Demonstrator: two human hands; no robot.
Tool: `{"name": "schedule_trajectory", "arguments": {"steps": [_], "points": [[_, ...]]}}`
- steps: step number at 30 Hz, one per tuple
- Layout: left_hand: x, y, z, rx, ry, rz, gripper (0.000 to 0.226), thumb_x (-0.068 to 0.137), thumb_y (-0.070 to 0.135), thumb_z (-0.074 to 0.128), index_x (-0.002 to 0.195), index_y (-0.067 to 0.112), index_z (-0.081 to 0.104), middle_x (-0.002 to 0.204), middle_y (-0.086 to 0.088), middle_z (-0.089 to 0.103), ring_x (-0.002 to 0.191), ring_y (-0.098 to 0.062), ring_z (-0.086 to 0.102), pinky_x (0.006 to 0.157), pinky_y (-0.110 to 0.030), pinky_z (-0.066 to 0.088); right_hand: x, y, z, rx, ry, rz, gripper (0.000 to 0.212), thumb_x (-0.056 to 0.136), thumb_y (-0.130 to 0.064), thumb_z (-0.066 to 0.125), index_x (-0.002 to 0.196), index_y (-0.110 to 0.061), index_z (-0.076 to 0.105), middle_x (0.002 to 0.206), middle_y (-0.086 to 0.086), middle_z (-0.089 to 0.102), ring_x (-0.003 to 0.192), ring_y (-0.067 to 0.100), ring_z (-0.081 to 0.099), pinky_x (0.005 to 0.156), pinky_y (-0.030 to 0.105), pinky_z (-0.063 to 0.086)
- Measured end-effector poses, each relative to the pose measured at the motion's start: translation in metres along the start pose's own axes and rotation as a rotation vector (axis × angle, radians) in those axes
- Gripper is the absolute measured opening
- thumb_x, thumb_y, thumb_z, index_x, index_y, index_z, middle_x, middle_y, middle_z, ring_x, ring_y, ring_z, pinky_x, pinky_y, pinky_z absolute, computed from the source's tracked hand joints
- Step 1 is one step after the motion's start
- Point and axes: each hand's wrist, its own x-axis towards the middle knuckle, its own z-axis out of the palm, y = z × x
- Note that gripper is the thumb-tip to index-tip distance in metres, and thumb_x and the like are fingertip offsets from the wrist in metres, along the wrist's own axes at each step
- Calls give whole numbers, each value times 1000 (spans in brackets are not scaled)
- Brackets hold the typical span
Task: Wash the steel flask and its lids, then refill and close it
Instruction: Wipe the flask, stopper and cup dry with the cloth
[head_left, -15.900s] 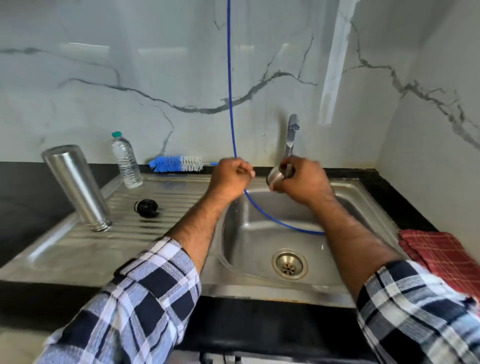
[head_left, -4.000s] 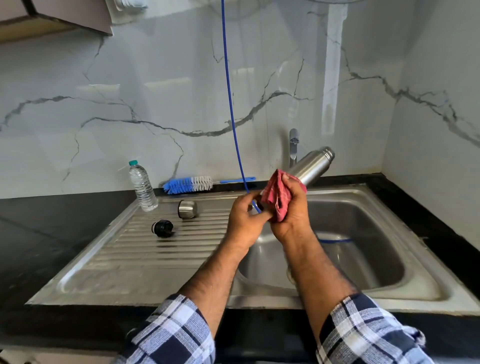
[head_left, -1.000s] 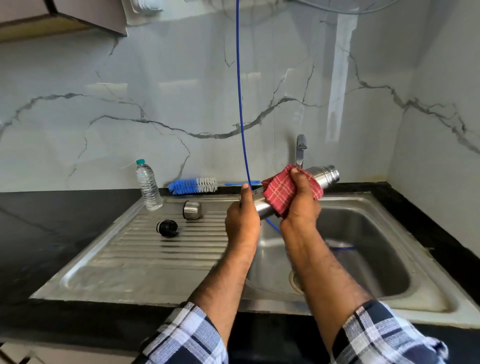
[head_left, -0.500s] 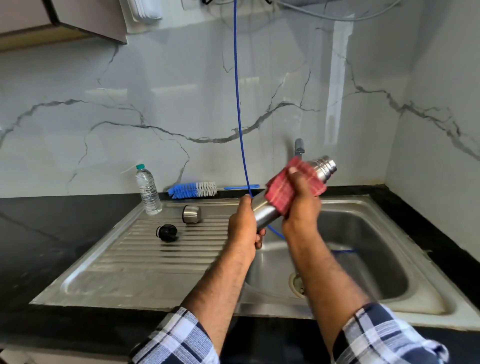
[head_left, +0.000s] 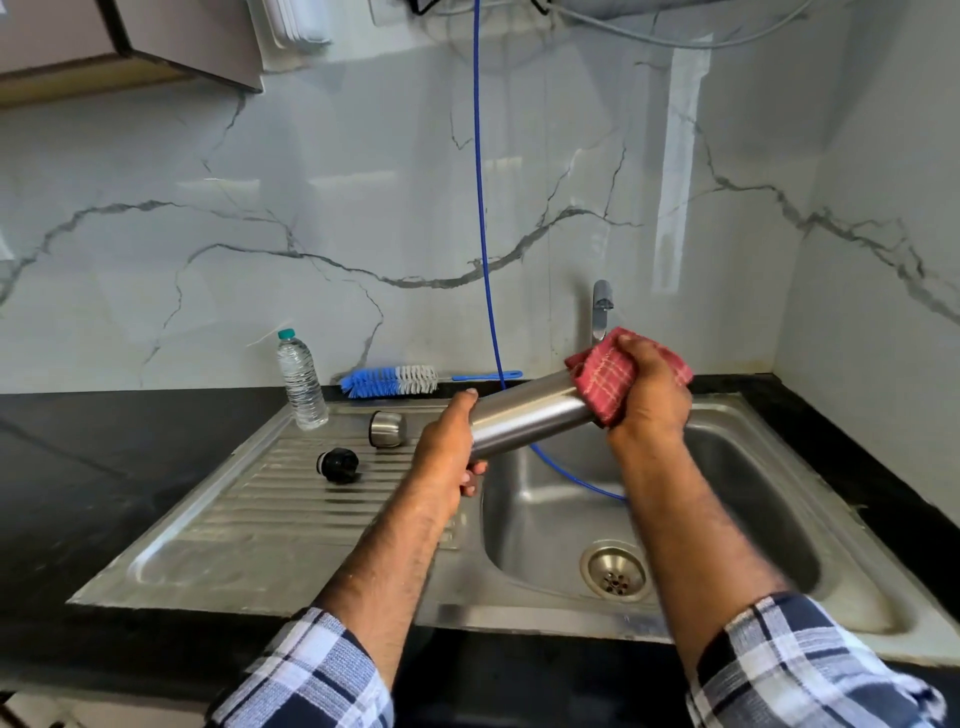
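A: Where is the flask (head_left: 524, 421) now?

B: It is held tilted above the sink (head_left: 727, 525). The left hand (head_left: 449, 452) grips its lower end. The right hand (head_left: 649, 395) clamps a red cloth (head_left: 605, 376) around its top end.

A: What could go wrong?

B: The steel looks smooth and may be wet, so the flask could slip and fall into the sink. Also the steel cap (head_left: 387, 428) and the black stopper (head_left: 338, 465) lie loose left of the sink, on the ribbed part. The cap lies on its side, so an elbow could roll it.
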Motion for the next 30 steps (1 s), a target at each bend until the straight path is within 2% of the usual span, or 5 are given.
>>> {"name": "schedule_trajectory", "arguments": {"steps": [9, 15, 19, 26, 30], "points": [[1, 10, -41, 83, -112, -150, 58, 98, 66, 51, 117, 13, 60, 91, -14, 65, 45, -12, 45, 43, -20, 30, -5, -9, 0, -805, -72, -453, 22, 82, -38, 88, 85, -18, 80, 74, -3, 77, 69, 14, 74, 66, 26, 54], [-1, 15, -67, 101, 45, -5, 55, 91, 68, 58, 112, 18, 65, 97, -13, 69, 46, -15, 49, 43, -20, 31, -21, -9, 21, -1009, -104, -214, 28, 86, -42, 77, 82, -15, 70, 77, 5, 72, 68, 28, 72, 56, 31, 57], [-12, 54, -107, 226, 153, 241, 47, 94, 63, 60, 103, 19, 73, 92, -7, 71, 65, -18, 61, 51, -23, 39, -27, 16, 36, -857, -266, 180, 24, 83, -27, 69, 90, -5, 77, 78, 21, 74, 56, 37, 70, 53, 51, 61], [-30, 126, -209, 528, 371, 468, 56, 87, 74, 59, 96, 21, 76, 94, -5, 75, 87, -25, 71, 77, -38, 60, -34, 76, 48, -541, -372, 390, 27, 97, -26, 66, 108, -5, 79, 99, 16, 77, 64, 27, 72, 54, 32, 58], [-26, 123, -271, 348, 557, 376, 62, 82, 77, 62, 101, 19, 72, 88, -6, 73, 64, -22, 68, 54, -29, 49, -32, 88, 46, -348, -367, 469, 19, 103, -24, 60, 110, -9, 69, 75, 7, 75, 54, 23, 73, 41, 28, 55]]}}
